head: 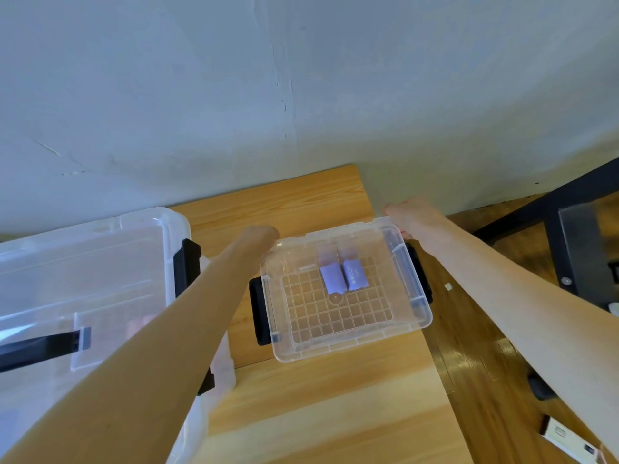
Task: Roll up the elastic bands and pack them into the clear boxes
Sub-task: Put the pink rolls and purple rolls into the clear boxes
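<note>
A small clear box (351, 349) with black side latches stands on the wooden table, its clear lid on top. Through the lid I see two rolled purple elastic bands (343, 277) lying side by side near the far wall of the box. My left hand (259, 237) grips the far left corner of the lid, fingers curled over its edge. My right hand (413, 216) grips the far right corner of the same lid. Both forearms reach forward over the table.
A large clear box (100, 262) with a lid and black handles sits at the left, partly under my left forearm. The wooden table (318, 413) ends at the right, where a black frame (552, 209) stands on dark floor. A white wall is close behind.
</note>
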A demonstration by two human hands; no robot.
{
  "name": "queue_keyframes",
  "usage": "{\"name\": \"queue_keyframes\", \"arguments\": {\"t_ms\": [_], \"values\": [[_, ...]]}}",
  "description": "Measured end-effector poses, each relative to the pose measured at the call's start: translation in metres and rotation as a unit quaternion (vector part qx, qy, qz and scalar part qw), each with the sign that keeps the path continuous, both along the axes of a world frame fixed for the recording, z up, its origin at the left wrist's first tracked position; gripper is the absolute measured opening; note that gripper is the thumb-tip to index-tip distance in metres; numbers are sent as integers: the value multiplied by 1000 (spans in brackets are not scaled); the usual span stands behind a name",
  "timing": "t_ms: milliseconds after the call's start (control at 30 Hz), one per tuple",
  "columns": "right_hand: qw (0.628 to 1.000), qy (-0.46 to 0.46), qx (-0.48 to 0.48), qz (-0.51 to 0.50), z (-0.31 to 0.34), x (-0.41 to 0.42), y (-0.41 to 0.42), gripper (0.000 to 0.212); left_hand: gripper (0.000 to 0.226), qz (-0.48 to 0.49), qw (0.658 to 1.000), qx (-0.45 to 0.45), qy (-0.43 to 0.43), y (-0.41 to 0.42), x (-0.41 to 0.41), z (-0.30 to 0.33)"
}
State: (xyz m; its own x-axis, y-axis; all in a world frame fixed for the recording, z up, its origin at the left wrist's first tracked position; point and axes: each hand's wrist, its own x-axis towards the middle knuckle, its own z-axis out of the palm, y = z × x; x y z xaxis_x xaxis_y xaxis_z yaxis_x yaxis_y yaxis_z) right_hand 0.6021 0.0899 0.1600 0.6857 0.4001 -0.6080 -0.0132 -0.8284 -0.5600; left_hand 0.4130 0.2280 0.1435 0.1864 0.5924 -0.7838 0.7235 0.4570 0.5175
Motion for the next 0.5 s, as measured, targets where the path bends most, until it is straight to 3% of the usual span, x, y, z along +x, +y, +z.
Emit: {"name": "queue_keyframes", "arguments": {"t_ms": [67, 133, 200, 300, 500], "values": [[1000, 2, 5, 19, 4, -3, 3, 17, 18, -2, 1000, 18, 3, 0, 2, -1], [999, -7, 10, 33, 10, -5, 5, 30, 13, 11, 999, 44, -1, 0, 4, 5], [998, -32, 25, 38, 18, -8, 6, 31, 23, 18, 997, 66, -19, -3, 6, 20], [995, -62, 66, 51, 31, -15, -3, 29, 56, -5, 991, 120, -55, -17, 2, 41], [979, -88, 173, 62, 31, -51, -54, 43, 52, 17, 966, 229, -121, -71, -32, 46]]}}
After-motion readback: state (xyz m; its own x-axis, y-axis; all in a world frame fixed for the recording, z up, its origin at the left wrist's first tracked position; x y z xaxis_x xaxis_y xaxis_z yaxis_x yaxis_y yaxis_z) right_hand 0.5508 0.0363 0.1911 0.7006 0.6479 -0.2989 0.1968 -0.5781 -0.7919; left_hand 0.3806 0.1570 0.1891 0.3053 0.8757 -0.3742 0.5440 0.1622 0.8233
